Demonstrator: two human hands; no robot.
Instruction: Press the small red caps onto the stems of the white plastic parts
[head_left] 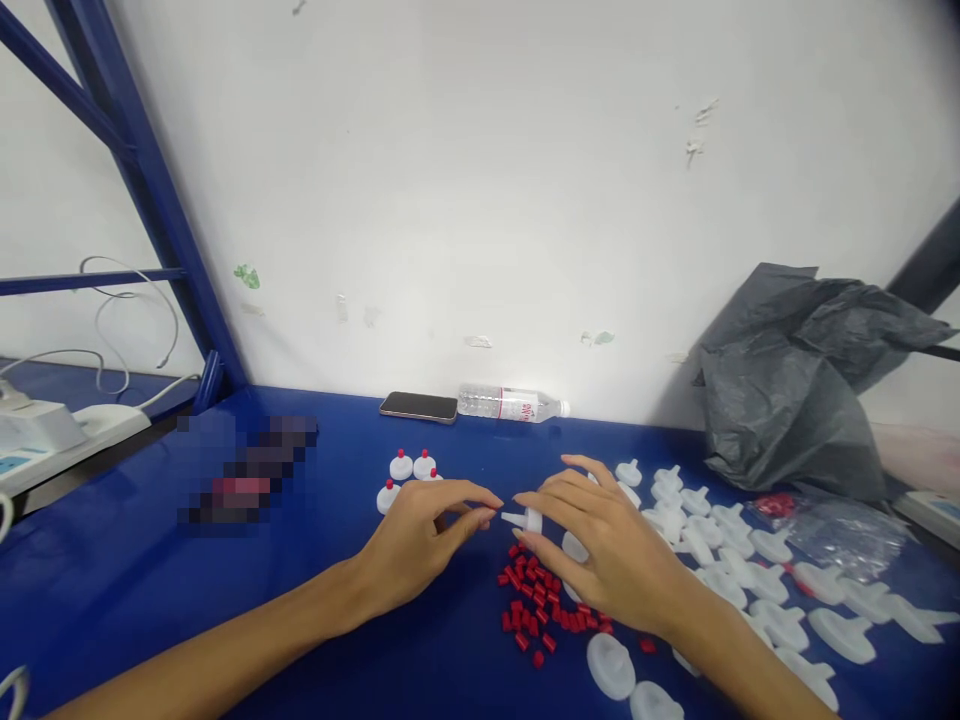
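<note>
Right hand [600, 530]: fingers gripping one white nozzle piece [533, 520], spout pointing left. Left hand [420, 535]: thumb and forefinger drawn together just beside the spout; contents, if any, cannot be told. Below, between the hands: red caps [534, 595], loose. Beyond left hand: red-tipped white pieces [401, 466], upright. Right: uncapped white pieces [766, 583], scattered. By wall: phone [418, 406], bottle [517, 404] lying flat.

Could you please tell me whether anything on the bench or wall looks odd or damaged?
Mildly, yes: the wall has ragged, torn-looking patches. One red cap sits apart from the red pile, among white pieces. The bottle lies on its side, though capped.
</note>
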